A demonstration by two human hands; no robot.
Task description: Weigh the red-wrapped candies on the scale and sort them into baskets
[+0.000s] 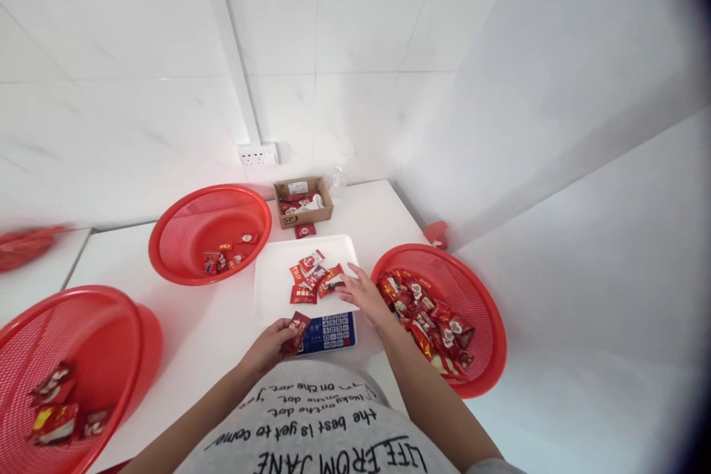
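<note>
A white scale (pixel 276 289) with a blue keypad (pixel 330 331) stands on the white table in front of me. Several red snack packets (pixel 311 278) lie on its tray. My left hand (pixel 272 346) pinches one dark red packet (pixel 297 326) just left of the keypad. My right hand (pixel 364 295) rests at the tray's right edge, fingers stretched toward the pile and touching a packet (pixel 335 280) there.
A red mesh basket (pixel 483 326) at the right holds many packets. Another red basket (pixel 183 218) behind the scale holds a few. A third (pixel 111 326) at the near left holds some. A small cardboard box (pixel 303 201) and a wall socket (pixel 258 155) sit at the back.
</note>
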